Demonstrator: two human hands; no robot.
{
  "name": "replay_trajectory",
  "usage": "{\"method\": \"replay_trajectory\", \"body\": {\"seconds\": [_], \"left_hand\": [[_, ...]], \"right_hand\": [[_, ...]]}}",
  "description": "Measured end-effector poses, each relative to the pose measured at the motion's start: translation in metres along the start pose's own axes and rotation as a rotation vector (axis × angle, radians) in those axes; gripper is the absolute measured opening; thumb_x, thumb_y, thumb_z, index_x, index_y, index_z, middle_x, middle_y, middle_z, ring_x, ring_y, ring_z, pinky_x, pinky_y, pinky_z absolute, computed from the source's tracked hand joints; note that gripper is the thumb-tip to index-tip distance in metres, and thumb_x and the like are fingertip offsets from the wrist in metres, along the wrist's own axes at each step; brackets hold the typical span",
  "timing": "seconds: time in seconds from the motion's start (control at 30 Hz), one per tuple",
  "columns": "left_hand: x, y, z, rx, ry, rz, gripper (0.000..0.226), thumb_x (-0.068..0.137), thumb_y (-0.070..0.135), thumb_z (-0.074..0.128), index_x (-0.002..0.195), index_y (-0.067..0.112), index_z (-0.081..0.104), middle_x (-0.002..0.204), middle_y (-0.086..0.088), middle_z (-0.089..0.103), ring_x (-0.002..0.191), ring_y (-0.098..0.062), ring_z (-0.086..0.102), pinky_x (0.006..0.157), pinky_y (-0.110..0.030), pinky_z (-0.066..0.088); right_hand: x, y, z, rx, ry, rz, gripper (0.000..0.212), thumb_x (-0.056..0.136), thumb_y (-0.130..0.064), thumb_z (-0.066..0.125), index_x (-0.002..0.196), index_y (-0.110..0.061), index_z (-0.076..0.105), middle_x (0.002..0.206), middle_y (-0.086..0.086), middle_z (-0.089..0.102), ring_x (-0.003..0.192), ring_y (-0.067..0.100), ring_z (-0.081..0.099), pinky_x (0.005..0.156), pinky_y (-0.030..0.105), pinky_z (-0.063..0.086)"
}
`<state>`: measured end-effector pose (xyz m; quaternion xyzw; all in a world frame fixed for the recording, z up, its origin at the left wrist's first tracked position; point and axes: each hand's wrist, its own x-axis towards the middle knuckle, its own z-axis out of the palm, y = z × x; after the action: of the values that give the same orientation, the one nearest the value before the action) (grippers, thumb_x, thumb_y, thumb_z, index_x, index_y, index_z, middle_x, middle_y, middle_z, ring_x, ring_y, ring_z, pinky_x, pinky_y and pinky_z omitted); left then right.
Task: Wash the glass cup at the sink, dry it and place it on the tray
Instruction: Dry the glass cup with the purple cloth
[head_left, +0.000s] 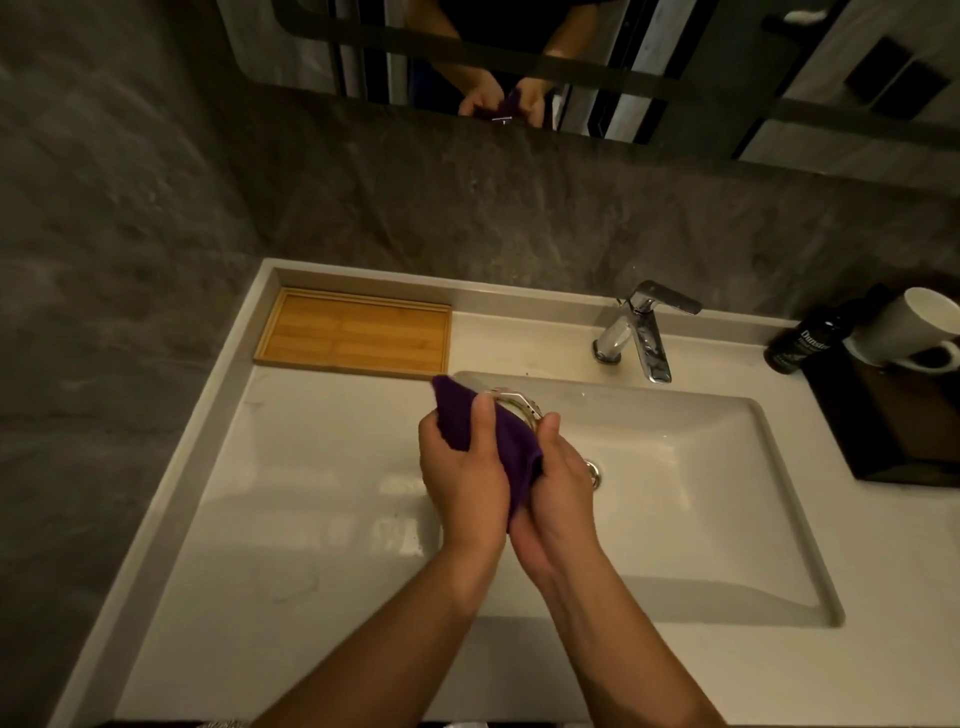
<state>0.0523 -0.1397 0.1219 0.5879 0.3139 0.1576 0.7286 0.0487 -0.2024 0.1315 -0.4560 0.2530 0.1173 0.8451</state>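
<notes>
Both hands meet over the left part of the sink (727, 519), wrapped around a glass cup (519, 402) bundled in a dark purple cloth (498, 447). The left hand (465, 478) grips the cloth-covered side of the cup, its thumb pressed on the fabric near the top. The right hand (558, 493) clasps the other side, thumb up against the cup's rim, fingers curled under the cloth. Only the cup's clear rim shows above the fabric, so the rest of the glass is hidden.

Past the hands, a wooden tray (353, 332) lies flat on the white desk (260, 519), in its far left corner against the raised back edge; the cup is apart from the tray, held in the air near its front right corner. A chrome tap (641, 332) stands behind the basin. To the far right sit a dark bottle (800, 343) and a white mug (904, 327), tipped on its side on a dark box (904, 421). A mirror (519, 62) above the grey wall reflects the hands and cloth.
</notes>
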Motion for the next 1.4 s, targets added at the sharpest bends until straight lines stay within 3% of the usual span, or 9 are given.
{"method": "replay_trajectory", "body": {"seconds": [0.07,0.23,0.43,0.67,0.93,1.1,1.23,1.3,1.4], "left_hand": [[0.000,-0.003,-0.002,0.042,-0.002,0.005,0.038,0.094,0.043,0.066,0.122,0.019,0.060,0.106,0.004,0.072,0.093,-0.009,0.070,0.069,-0.015,0.058],[0.042,0.009,-0.018,0.408,-0.513,0.190,0.037,0.090,0.043,0.072,0.119,0.024,0.060,0.107,0.010,0.070,0.096,-0.007,0.068,0.081,-0.027,0.060],[0.000,0.000,0.003,0.011,0.027,-0.019,0.042,0.092,0.048,0.068,0.123,0.020,0.061,0.106,0.004,0.073,0.095,-0.011,0.072,0.079,-0.027,0.063],[0.038,0.008,-0.017,0.429,-0.502,0.197,0.043,0.090,0.045,0.071,0.126,0.024,0.059,0.109,0.010,0.068,0.098,-0.007,0.067,0.083,-0.028,0.059],[-0.003,-0.004,0.001,0.078,0.008,-0.012,0.044,0.095,0.048,0.062,0.128,0.019,0.061,0.110,0.003,0.072,0.098,-0.013,0.070,0.070,-0.017,0.060],[0.020,0.002,-0.021,0.294,-0.283,0.294,0.039,0.093,0.046,0.066,0.120,0.019,0.064,0.108,0.004,0.072,0.098,-0.012,0.069,0.076,-0.022,0.059],[0.032,0.009,-0.032,0.474,-0.619,0.695,0.038,0.093,0.046,0.057,0.109,0.013,0.067,0.089,0.004,0.067,0.079,-0.013,0.066,0.063,-0.017,0.052],[0.035,0.011,-0.033,0.514,-0.673,0.807,0.034,0.093,0.042,0.057,0.099,0.010,0.069,0.080,0.007,0.063,0.069,-0.011,0.062,0.059,-0.013,0.047],[0.033,0.009,-0.032,0.434,-0.618,0.851,0.030,0.093,0.036,0.057,0.086,0.009,0.067,0.072,0.007,0.058,0.062,-0.010,0.056,0.056,-0.014,0.043]], "right_hand": [[-0.001,-0.001,-0.003,-0.026,0.009,0.024,0.048,0.109,-0.036,0.045,0.127,0.002,0.067,0.120,0.027,0.077,0.115,0.037,0.074,0.104,0.048,0.057],[0.008,-0.029,-0.019,-0.217,-0.077,0.028,0.040,0.110,-0.029,0.045,0.125,-0.002,0.070,0.123,0.023,0.077,0.119,0.033,0.073,0.106,0.046,0.056],[-0.001,0.001,0.005,-0.044,0.036,-0.001,0.050,0.109,-0.039,0.045,0.126,0.003,0.067,0.120,0.029,0.076,0.114,0.039,0.074,0.102,0.048,0.058],[0.005,-0.030,-0.018,-0.205,-0.067,0.033,0.039,0.110,-0.030,0.045,0.128,-0.004,0.069,0.121,0.019,0.079,0.117,0.031,0.074,0.101,0.045,0.059],[0.000,0.003,-0.004,-0.082,0.000,0.017,0.048,0.109,-0.042,0.043,0.131,-0.006,0.066,0.123,0.021,0.077,0.116,0.034,0.075,0.104,0.048,0.058],[0.006,-0.006,-0.029,-0.329,-0.023,0.070,0.058,0.108,-0.054,0.035,0.128,-0.014,0.072,0.120,0.009,0.081,0.113,0.024,0.074,0.106,0.042,0.052],[0.012,-0.027,-0.036,-0.390,-0.098,0.246,0.066,0.095,-0.069,0.052,0.110,-0.012,0.079,0.117,0.028,0.070,0.104,0.038,0.062,0.097,0.049,0.049],[0.013,-0.038,-0.035,-0.488,-0.147,0.397,0.057,0.092,-0.066,0.060,0.093,-0.012,0.077,0.095,0.017,0.071,0.083,0.029,0.068,0.071,0.032,0.048],[0.015,-0.049,-0.032,-0.602,-0.247,0.507,0.051,0.101,-0.048,0.047,0.064,-0.016,0.060,0.057,0.004,0.057,0.039,0.011,0.040,0.047,0.025,0.015]]}}
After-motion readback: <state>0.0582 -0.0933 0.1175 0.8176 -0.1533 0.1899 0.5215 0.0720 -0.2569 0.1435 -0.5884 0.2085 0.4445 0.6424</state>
